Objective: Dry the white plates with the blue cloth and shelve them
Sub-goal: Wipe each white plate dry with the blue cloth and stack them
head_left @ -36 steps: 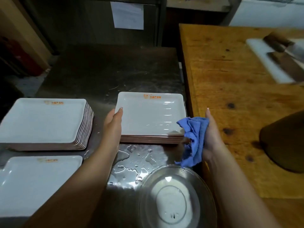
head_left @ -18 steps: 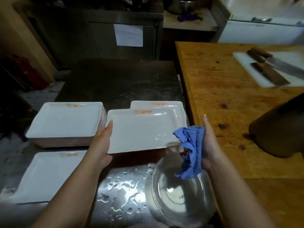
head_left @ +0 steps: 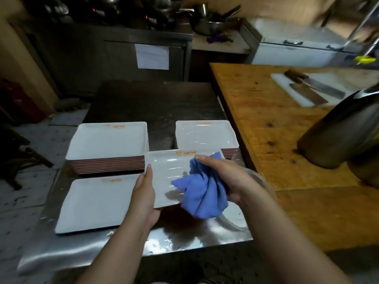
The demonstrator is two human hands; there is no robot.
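- Worktop (head_left: 127, 251) of steel carries the plates; its near part is wet and shiny.
- Wooden worktop (head_left: 272, 140) stands just beside it on the right, with a white cutting board (head_left: 287, 85) and two cleavers (head_left: 315, 89) at its far end and a dark metal pot (head_left: 344, 136) at its right edge.
- Left stack of plates (head_left: 106, 148) sits at the far left of the steel worktop, many square plates with brown edges.
- Right stack of plates (head_left: 205, 136) sits at the far right, lower, its top plate wet.
- Single plate (head_left: 94, 201) lies flat at the near left, in front of the left stack.
- White plate (head_left: 168, 171) is held above the worktop, between both hands, a little tilted.
- Blue cloth (head_left: 203, 191) lies bunched on the right part of this plate and hangs over its near edge.
- Glass bowl (head_left: 256, 179) shows partly under the right hand.
- Left hand (head_left: 143, 193) has its grip on the left edge of the white plate, thumb on top.
- Right hand (head_left: 225, 177) has its grip closed around the blue cloth and presses it on the plate.
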